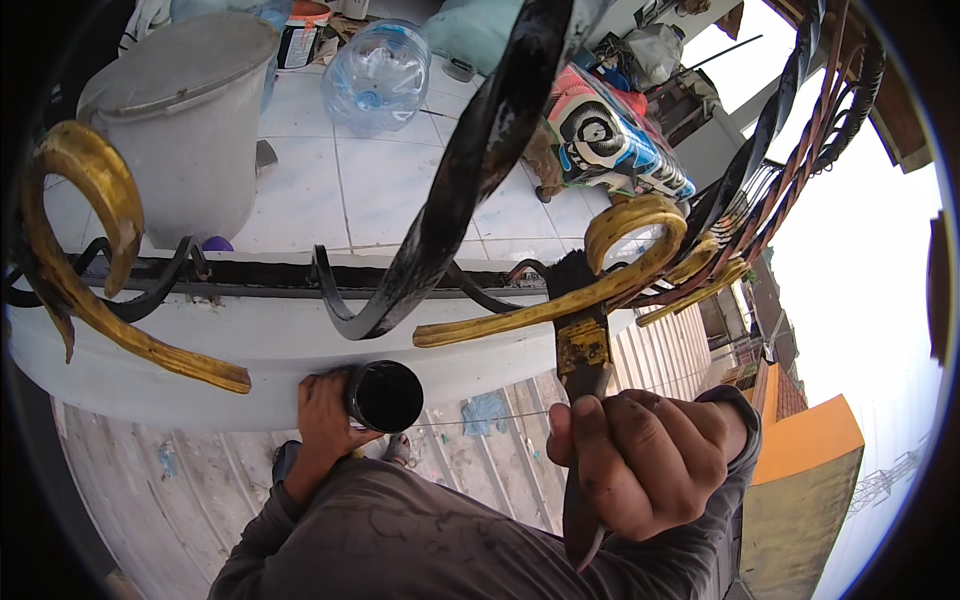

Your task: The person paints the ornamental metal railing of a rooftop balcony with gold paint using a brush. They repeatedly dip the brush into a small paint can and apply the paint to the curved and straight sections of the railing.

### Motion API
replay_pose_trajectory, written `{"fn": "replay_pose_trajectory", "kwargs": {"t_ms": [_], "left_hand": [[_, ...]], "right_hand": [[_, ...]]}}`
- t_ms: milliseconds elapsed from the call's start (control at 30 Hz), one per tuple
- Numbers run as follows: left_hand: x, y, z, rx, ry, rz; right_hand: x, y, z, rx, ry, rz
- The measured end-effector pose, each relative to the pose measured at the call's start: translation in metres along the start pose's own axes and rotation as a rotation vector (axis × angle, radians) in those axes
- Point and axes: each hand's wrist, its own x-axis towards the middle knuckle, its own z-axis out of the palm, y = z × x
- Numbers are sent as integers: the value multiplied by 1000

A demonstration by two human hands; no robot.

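Note:
My left hand is wrapped round the side of a small can of black paint, held over the white ledge's outer edge. My right hand grips the handle of a flat paintbrush, its dark bristles pointing up and away from me. The bristles are at the black lower rail; I cannot tell whether they touch it. A gold-coloured metal scroll crosses in front of the brush and hides part of it. Between my hands rises a twisted black bar, glossy in places.
Another gold scroll curls at the left. Behind the railing are a grey bucket, a clear plastic bottle and a colourful bag on white tiles. The white ledge borders a ribbed roof below.

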Motion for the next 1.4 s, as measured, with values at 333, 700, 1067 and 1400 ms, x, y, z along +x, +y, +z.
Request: {"fn": "replay_pose_trajectory", "kwargs": {"t_ms": [333, 700, 1067, 1400], "left_hand": [[0, 1, 2, -10, -49, -23], [4, 7, 1, -32, 9, -75], [3, 2, 7, 8, 22, 7], [4, 9, 6, -25, -11, -10]], "right_hand": [[-1, 15, -1, 165, -109, -40], [-17, 16, 7, 191, 17, 38], [-60, -45, 100, 261, -66, 313], [-79, -63, 88, 380, 176, 454]]}}
